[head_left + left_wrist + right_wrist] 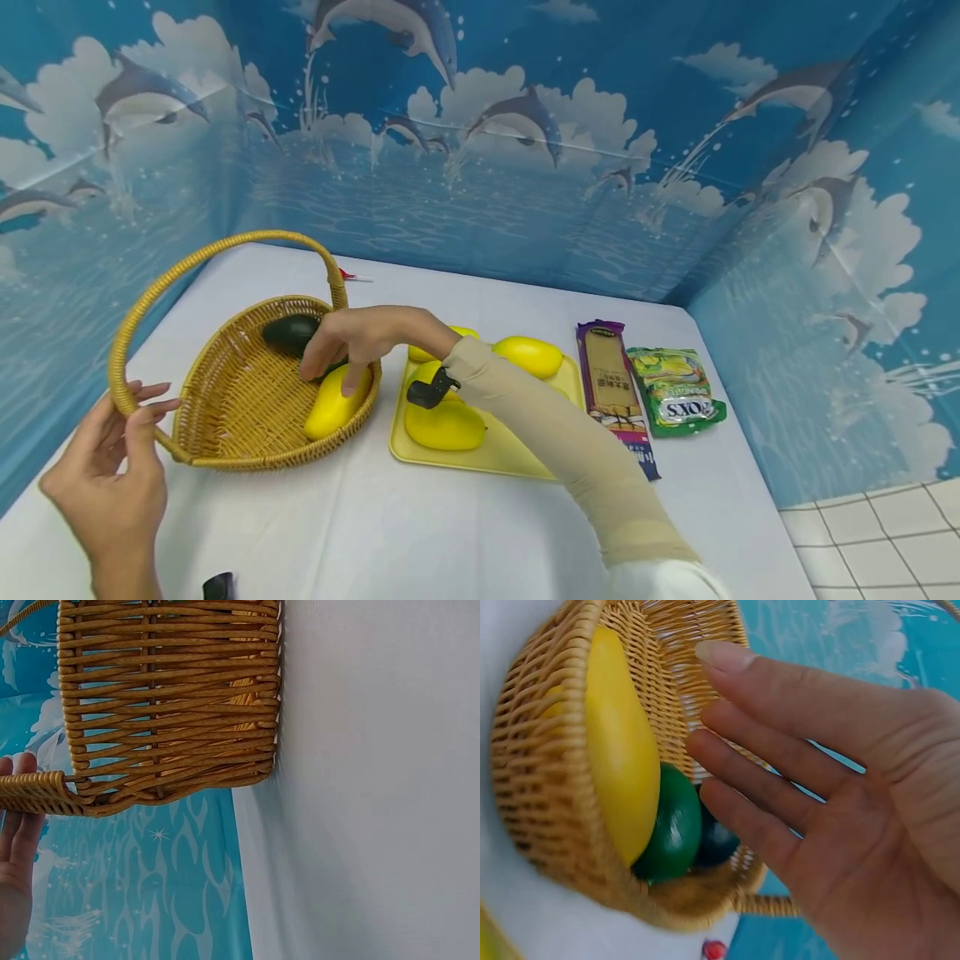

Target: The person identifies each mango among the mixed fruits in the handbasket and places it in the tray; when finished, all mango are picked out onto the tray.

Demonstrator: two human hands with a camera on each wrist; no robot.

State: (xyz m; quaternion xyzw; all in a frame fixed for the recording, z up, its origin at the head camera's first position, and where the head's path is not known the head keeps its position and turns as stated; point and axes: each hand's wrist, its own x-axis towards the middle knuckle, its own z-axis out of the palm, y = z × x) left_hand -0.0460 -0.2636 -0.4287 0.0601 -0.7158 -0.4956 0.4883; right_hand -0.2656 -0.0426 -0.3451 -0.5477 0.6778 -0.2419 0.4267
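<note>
A wicker basket (247, 417) with a tall hoop handle stands on the white table at the left. My left hand (112, 475) holds the lower left end of this handle, thumb in front and fingers behind. Inside the basket lie a yellow mango (336, 404), a dark green avocado (288, 335) and a green fruit (673, 825), partly hidden by my hand in the head view. Over the basket's right side hovers my right hand (356, 337), its fingers loosely spread beside the mango (622, 750) and gripping nothing.
Right of the basket, a yellow tray (510, 462) bears several mangoes (528, 356), partly covered by my right forearm. Beyond it lie a purple noodle packet (603, 367) and a green Fox's bag (675, 396). A small red-tipped object (348, 275) lies behind the basket. Dolphin-print curtains (465, 208) enclose the table.
</note>
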